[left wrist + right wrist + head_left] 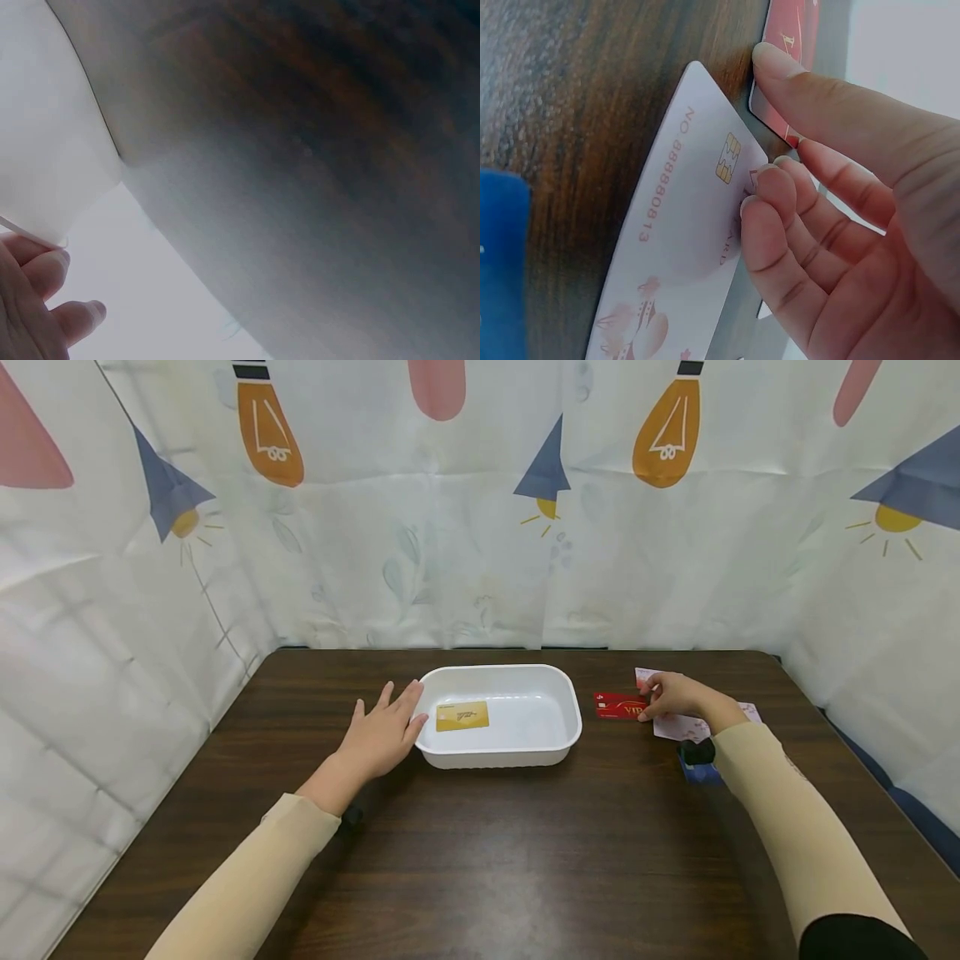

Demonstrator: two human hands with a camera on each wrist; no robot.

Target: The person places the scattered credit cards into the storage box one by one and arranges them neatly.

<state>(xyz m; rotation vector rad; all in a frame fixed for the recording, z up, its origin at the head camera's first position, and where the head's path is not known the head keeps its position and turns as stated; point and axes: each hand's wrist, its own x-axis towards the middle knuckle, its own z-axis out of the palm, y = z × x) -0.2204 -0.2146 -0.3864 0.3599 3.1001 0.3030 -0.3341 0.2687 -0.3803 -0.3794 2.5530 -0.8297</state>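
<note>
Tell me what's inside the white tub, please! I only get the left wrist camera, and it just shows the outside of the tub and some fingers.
Observer: A gold card lies in the white tub, toward its left end.
Operator: Ooh! What's happening over on the other side?
Observer: The right hand holds one end of a red card between thumb and index finger.
Operator: Is that the last one, or are there more?
Observer: There are more: a blue card lies nearer the person than a pale pink card with a chip on it.
</note>
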